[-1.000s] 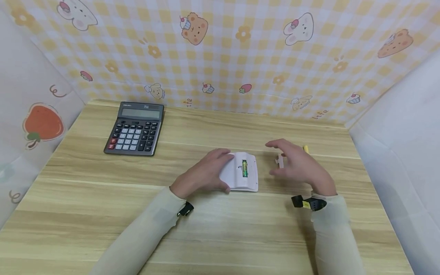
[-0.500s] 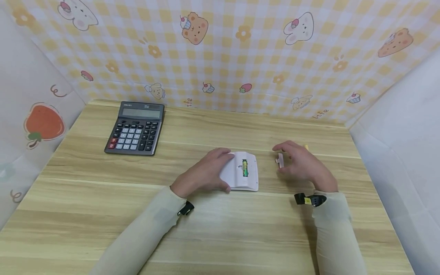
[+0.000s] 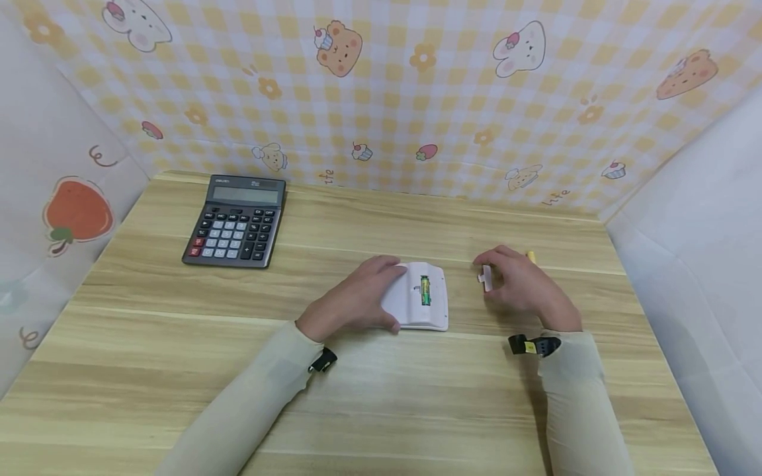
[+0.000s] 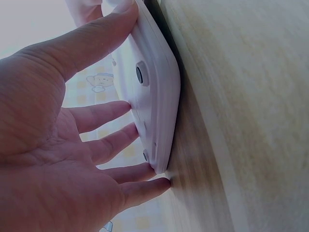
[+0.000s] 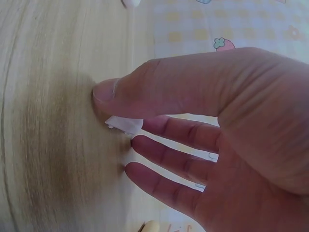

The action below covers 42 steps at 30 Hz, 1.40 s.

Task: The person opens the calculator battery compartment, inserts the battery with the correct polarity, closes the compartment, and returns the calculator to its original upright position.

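Note:
A white device (image 3: pixel 430 297), shaped like a desk calculator, lies back up on the table. Its open battery compartment shows a green-and-gold battery (image 3: pixel 425 291). My left hand (image 3: pixel 357 297) grips its left part, thumb on the near edge and fingers on the far side; the left wrist view shows fingertips against the white casing (image 4: pixel 157 87). To the right, my right hand (image 3: pixel 526 287) holds a small white battery cover (image 3: pixel 487 278) between thumb and fingers, down at the tabletop. In the right wrist view the thumb partly hides the cover (image 5: pixel 125 124).
A dark grey calculator (image 3: pixel 235 221) with a blank screen lies at the back left. A small yellow object (image 3: pixel 531 256) shows just behind my right hand, mostly hidden. A checked cloth wall (image 3: pixel 381 119) borders the wooden table (image 3: pixel 381 410) at the back.
My right hand has shifted slightly right and its thumb and fingers have closed in on the battery cover. The left hand and the white device stay put.

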Each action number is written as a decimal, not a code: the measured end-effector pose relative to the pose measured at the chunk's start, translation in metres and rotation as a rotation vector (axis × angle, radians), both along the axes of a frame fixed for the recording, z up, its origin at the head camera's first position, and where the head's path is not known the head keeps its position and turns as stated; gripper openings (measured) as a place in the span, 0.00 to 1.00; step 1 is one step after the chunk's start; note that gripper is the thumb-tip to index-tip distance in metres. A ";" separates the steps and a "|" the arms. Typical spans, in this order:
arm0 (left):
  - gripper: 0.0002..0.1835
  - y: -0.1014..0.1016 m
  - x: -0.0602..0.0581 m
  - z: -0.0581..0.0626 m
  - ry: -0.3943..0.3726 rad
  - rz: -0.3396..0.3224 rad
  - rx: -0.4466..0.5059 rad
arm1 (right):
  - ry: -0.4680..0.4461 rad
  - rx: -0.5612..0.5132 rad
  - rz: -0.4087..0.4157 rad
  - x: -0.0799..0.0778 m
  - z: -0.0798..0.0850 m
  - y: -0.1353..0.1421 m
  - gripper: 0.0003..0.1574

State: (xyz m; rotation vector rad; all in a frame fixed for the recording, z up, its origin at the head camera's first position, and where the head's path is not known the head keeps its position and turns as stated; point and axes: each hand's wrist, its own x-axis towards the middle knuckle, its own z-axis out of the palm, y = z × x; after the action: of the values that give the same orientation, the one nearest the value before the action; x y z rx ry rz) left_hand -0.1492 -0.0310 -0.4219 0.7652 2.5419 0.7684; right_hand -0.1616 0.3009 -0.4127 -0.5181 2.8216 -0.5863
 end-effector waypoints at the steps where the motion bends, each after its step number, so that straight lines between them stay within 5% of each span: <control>1: 0.60 0.000 0.000 0.000 -0.001 0.000 -0.002 | 0.000 0.002 -0.003 0.000 0.000 0.000 0.37; 23: 0.59 0.001 -0.001 0.000 0.010 -0.002 -0.018 | -0.010 0.001 -0.025 0.000 0.000 -0.005 0.30; 42: 0.59 0.000 0.000 0.000 0.005 0.001 -0.003 | 0.105 -0.035 0.113 0.004 0.007 -0.018 0.22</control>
State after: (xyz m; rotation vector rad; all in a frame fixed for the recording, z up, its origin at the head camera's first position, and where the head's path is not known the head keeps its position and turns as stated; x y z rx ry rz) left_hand -0.1493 -0.0308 -0.4215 0.7661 2.5472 0.7639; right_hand -0.1576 0.2833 -0.4059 -0.7298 2.8604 -0.6031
